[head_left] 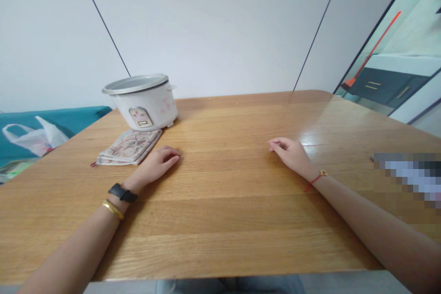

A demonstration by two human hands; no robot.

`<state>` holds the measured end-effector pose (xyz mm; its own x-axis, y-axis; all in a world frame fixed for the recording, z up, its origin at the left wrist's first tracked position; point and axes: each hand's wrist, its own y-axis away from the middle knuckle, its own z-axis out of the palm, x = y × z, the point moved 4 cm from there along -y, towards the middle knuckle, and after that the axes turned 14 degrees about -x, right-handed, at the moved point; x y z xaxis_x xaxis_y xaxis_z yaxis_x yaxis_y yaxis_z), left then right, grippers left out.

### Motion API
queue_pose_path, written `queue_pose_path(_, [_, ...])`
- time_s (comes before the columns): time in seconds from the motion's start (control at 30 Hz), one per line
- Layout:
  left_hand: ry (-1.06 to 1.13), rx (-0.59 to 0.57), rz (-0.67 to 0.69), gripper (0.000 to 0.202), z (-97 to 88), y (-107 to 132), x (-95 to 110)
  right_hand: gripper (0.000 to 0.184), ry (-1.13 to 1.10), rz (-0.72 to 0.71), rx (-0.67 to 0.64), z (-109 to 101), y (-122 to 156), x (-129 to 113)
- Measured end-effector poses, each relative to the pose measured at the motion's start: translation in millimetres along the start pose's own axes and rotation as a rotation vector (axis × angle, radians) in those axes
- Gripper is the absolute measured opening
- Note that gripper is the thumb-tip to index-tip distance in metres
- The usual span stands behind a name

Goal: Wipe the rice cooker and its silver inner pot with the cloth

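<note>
My left hand (159,161) rests on the wooden table (220,220) with its fingers loosely curled in, and nothing shows in it. Just beyond it lies a folded patterned cloth (129,147), the thing nearest to that hand. Behind the cloth stands a white rice cooker (151,105) without a lid, a grey rim around its top; its inside bottom is hidden. Across the table, my right hand (292,152) also lies on the wood, fingers curled and thumb close to the forefinger. I see no object in or against it.
At the right edge of the table lies a blurred-out item (409,179). A teal seat (89,117) with a white plastic bag (37,135) is beyond the left edge. The white wall (223,32) rises behind the table. A red broom (375,50) leans at the far right.
</note>
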<state>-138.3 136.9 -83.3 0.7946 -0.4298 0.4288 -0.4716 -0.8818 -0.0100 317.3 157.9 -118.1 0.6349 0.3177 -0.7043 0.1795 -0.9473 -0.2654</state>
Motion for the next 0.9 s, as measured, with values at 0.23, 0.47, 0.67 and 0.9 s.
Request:
queue_pose_path(0.23, [0.0,0.0,-0.003,0.041,-0.5,0.3,1.3,0.032,-0.002,-0.005,-0.003,-0.8,0.8,0.5])
queue_pose_path(0.47, [0.007,0.001,-0.001,0.04,0.8,-0.2,0.1,0.032,0.006,-0.008,0.008,-0.7,0.3,-0.3])
queue_pose_path(0.67, [-0.004,-0.008,0.001,0.04,1.1,-0.3,0.4,0.033,0.011,0.006,-0.006,-0.3,0.5,-0.8])
queue_pose_path(0.9, [-0.016,-0.009,0.005,0.041,1.1,-0.8,2.1,0.032,-0.001,0.0,0.002,-0.8,0.4,-2.1])
